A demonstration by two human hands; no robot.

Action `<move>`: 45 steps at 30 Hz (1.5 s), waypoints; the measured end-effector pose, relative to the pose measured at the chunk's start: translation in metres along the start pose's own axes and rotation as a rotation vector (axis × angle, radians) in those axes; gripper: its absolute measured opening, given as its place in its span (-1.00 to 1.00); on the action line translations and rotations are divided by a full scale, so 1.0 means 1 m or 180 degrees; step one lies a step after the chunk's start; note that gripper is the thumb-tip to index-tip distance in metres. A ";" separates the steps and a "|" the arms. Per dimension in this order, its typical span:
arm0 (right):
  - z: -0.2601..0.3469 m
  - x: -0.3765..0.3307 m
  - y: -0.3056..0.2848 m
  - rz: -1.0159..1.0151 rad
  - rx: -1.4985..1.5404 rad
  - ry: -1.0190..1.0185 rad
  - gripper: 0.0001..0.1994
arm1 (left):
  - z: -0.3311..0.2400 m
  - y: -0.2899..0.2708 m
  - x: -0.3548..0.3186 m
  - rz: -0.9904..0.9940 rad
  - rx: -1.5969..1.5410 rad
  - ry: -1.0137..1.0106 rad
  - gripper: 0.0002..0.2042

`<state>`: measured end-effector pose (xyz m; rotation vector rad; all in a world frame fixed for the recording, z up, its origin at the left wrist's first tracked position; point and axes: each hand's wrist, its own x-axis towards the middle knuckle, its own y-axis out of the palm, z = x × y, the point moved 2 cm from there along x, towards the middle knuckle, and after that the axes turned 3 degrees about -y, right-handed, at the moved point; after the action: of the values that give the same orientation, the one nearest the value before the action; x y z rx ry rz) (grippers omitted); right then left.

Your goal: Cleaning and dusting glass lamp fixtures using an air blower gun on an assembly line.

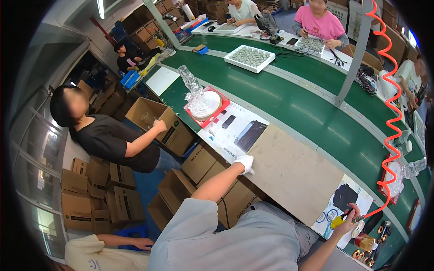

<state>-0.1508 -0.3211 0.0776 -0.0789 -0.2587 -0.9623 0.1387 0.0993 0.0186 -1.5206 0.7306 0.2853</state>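
Note:
My left hand (pixel 244 164), in a white glove, lies at the near edge of a flat grey-brown board (pixel 294 169) on the bench, with nothing seen in it. Over at the right, my bare right hand (pixel 348 220) is closed round a yellow hand-held air tool (pixel 337 222). A red coiled hose (pixel 392 122) runs down to this tool. Beneath it lies a printed white sheet (pixel 357 194). Beyond my left hand, a clear ribbed plastic piece on a round white base (pixel 204 105) stands in a red tray (pixel 224 107).
A green conveyor (pixel 289 99) curves past the bench, bearing a white tray of parts (pixel 249 58). Another red-trayed unit (pixel 395 176) sits at right, near a bottle (pixel 365 242). A person in black (pixel 113 135) reaches over an open carton (pixel 153 113) at left. Other people sit across the line.

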 end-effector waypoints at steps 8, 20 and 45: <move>0.001 0.005 -0.009 -0.0144 0.0047 -0.0024 -0.82 | -0.010 0.008 0.006 -0.0032 0.0050 -0.0021 -0.38; -0.006 -0.004 0.003 -0.0124 0.0132 0.0236 -0.89 | 0.004 0.012 0.016 -0.0024 0.0406 0.0105 -0.32; 0.036 -0.001 0.015 0.0050 -0.0177 -0.0242 -0.91 | -0.032 0.012 0.012 0.0147 0.1148 0.0144 -0.27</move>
<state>-0.1457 -0.3057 0.1132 -0.1686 -0.3008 -0.9520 0.1325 0.0666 0.0054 -1.1723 0.8063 0.1438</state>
